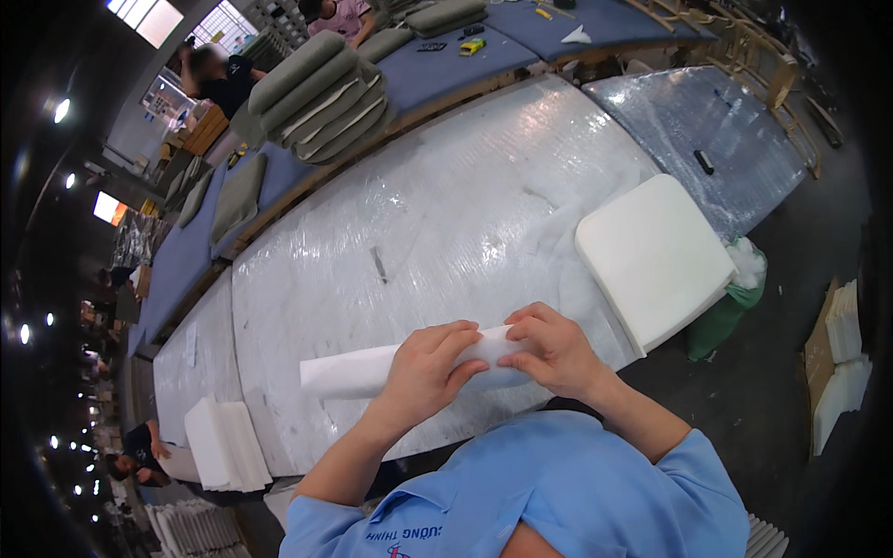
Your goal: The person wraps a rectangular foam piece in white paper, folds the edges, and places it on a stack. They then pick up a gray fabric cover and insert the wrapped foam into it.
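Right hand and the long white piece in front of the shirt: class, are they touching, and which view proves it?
Touching. The head view shows the right hand gripping the long white piece, thumb and fingertips against its surface.

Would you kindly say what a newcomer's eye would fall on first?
Probably the white bundle in the left hand and right hand, at the near edge of the shiny table. Next, perhaps, the pale rounded pad at its right, then the grey-green cushion stack on the blue table beyond.
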{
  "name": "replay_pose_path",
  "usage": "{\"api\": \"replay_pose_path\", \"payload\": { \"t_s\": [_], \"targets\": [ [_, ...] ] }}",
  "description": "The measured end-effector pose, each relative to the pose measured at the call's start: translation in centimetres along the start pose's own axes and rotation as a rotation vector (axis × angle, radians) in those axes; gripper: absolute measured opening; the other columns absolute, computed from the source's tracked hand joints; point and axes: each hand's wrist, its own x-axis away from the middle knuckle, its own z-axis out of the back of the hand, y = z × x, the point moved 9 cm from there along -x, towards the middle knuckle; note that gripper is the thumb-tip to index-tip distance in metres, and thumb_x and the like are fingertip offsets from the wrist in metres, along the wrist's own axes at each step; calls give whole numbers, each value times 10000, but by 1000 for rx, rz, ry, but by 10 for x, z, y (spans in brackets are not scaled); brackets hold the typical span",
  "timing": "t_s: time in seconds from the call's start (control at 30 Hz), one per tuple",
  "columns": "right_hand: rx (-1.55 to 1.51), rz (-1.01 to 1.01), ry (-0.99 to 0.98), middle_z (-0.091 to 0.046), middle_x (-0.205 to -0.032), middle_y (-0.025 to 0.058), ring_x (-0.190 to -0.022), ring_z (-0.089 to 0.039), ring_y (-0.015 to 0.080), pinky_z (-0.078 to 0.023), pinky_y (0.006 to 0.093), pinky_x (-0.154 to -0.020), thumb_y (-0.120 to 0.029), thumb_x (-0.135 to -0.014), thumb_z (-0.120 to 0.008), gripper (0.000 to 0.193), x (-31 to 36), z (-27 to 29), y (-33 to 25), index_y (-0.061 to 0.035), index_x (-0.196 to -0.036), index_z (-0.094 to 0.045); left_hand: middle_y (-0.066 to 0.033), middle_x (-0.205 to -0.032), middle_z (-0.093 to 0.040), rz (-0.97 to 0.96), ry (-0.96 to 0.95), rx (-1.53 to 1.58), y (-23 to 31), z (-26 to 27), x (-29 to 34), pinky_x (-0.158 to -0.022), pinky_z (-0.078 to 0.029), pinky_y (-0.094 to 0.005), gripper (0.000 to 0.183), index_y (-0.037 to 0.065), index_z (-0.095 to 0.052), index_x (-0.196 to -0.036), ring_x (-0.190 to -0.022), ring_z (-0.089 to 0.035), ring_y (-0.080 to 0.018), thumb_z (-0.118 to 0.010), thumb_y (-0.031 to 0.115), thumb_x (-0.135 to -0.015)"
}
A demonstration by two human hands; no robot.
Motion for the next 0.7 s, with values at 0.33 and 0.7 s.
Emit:
{"api": "replay_pose_path", "payload": {
  "t_s": [0.33,0.7],
  "targets": [
    [58,197,272,-732,-1051,175,-849,-728,292,-579,359,-695,-36,-922,-736,187,30,-8,-20,-24,-1081,-640,-158,-964,-717,-30,13,-16,7,-5,10,-721,-557,-442,185,40,-610,-1019,-845,-711,-363,-758,83,-916],
    [-372,-289,347,-575,-760,-58,-689,-476,14,-377,228,-601,-123,-1012,-702,137,36,-16,33,-57,-937,-609,-216,-844,-702,216,-171,178,-5,-24,-1,-730,-519,-501,178,29,-582,-1045,-826,-694,-433,-617,204,-1033]
  ]
}}
